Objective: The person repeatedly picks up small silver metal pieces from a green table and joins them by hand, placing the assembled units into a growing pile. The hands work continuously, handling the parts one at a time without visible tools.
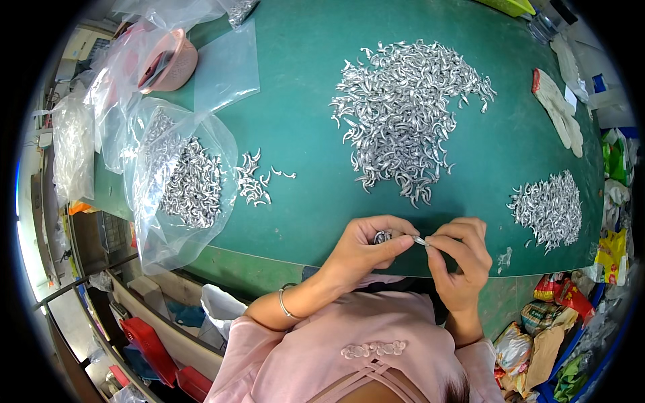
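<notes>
The green worktop [295, 121] fills most of the frame. On it, a big heap [403, 107] of curved silver metal pieces lies at upper centre; a clear plastic bag [149, 250] holding more sits at left, a smaller heap [549, 209] at the right, and a loose cluster [252, 181] just beside the bag. At lower centre, the left hand [366, 245] curls round a few spare pieces [382, 237], thumb and forefinger nearly together at one end of a single silver piece [420, 240]. The right hand [463, 254] pinches its other end between thumb and fingertips. The step appears to be fingertip work on that one piece; the next move likely calls for a steady, light grip from both sides.
</notes>
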The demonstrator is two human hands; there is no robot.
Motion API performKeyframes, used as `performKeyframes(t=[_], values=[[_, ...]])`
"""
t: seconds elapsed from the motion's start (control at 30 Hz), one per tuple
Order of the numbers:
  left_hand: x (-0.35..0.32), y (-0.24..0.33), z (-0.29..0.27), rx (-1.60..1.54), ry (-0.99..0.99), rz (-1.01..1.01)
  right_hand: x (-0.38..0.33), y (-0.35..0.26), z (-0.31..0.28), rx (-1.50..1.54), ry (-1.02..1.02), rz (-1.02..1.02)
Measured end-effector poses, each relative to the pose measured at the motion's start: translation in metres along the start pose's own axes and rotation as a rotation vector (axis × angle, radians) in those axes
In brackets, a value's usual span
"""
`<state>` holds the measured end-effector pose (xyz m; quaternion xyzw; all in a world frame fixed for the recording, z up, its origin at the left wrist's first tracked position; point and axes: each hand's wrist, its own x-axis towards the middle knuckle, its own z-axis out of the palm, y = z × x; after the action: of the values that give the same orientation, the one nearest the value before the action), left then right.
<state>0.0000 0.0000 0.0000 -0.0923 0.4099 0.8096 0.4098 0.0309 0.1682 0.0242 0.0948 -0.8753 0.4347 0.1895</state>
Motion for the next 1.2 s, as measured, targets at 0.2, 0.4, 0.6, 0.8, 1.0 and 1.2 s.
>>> performKeyframes(t=[0.2, 0.4, 0.6, 0.8, 1.0, 1.2], values=[[-0.002, 0.003, 0.001, -0.023, -0.001, -0.022, 0.001, -0.003, 0.002, -0.001, 0.014, -0.011], [-0.002, 0.002, 0.000, -0.066, -0.014, -0.052, 0.002, -0.005, 0.002, 0.010, 0.003, -0.010], [-0.002, -0.001, -0.001, -0.032, -0.027, -0.036, 0.002, -0.005, 0.002, 0.149, -0.015, 0.075], [-0.002, 0.003, 0.005, 0.055, -0.011, -0.028, -0.013, 0.006, 0.006, 0.569, 0.069, 0.360], [-0.002, 0.002, 0.005, 0.033, 0.042, -0.037, -0.026, 0.051, -0.039, -0.317, 0.493, 0.392], [0.000, -0.003, 0.008, -0.043, 0.069, -0.046, -0.009, 0.023, -0.009, -0.437, 0.114, 0.218]])
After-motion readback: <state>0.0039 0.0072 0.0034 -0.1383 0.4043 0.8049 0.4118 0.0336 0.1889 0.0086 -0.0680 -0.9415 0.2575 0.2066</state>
